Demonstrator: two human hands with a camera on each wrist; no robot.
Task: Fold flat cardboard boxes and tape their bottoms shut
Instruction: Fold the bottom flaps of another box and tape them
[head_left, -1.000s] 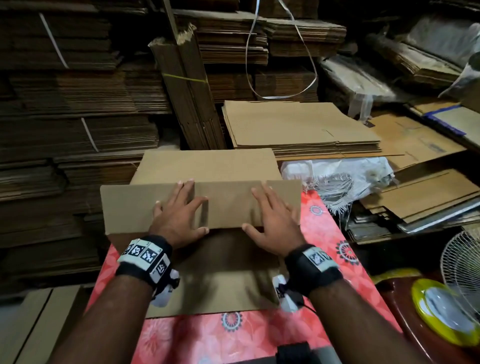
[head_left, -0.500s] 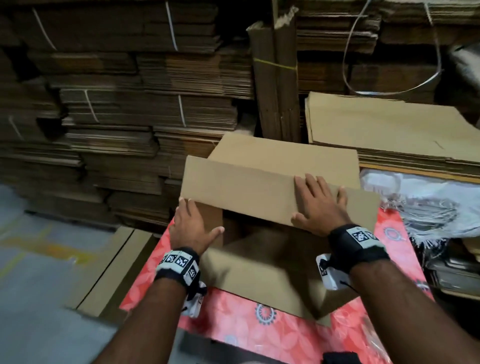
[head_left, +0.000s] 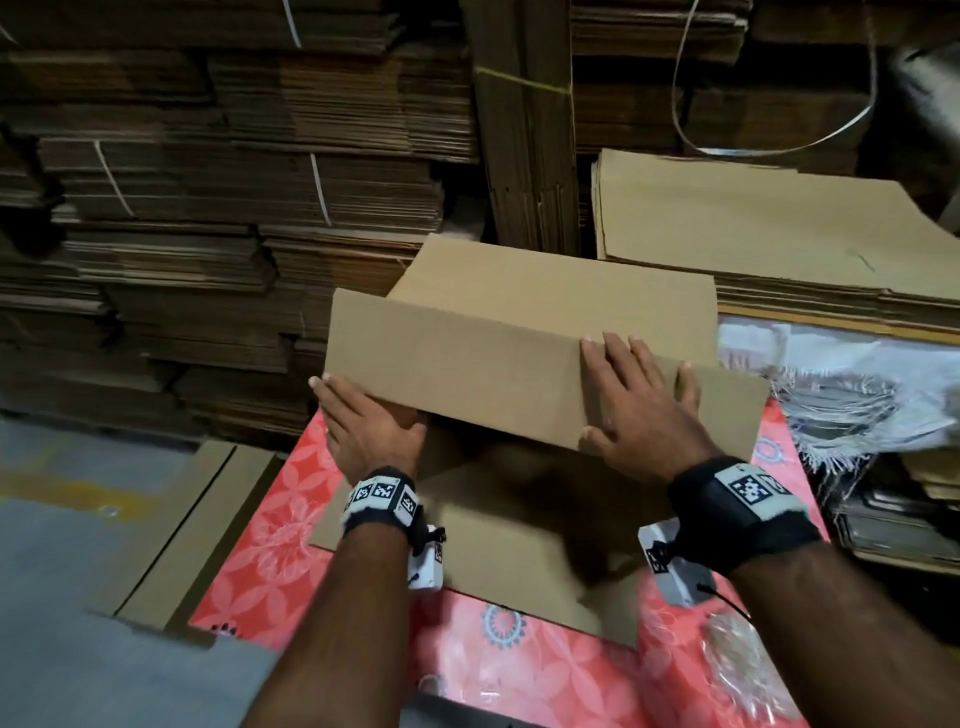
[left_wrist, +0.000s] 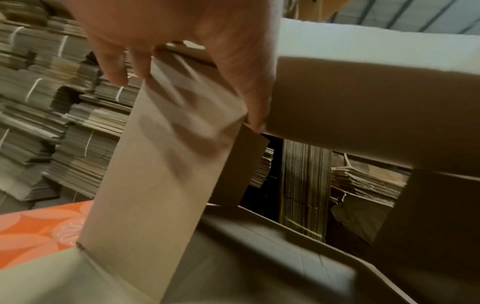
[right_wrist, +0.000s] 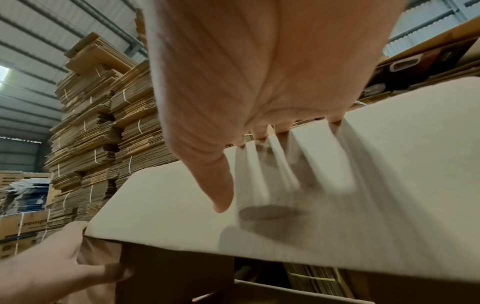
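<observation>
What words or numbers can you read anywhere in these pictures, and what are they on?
"crompt": printed on a brown carton at the far left of the right wrist view; the word is cut off by another stack.
Smaller print beneath it on the same carton: too blurred to read.
Wrist bands: only black-and-white square code patterns, no letters or numbers.
The box being folded and the flat cardboard stacks: no print visible.

Box (head_left: 519, 332) interior hidden under flap; left hand (head_left: 369, 431) fingertips possibly tucked beneath.
</observation>
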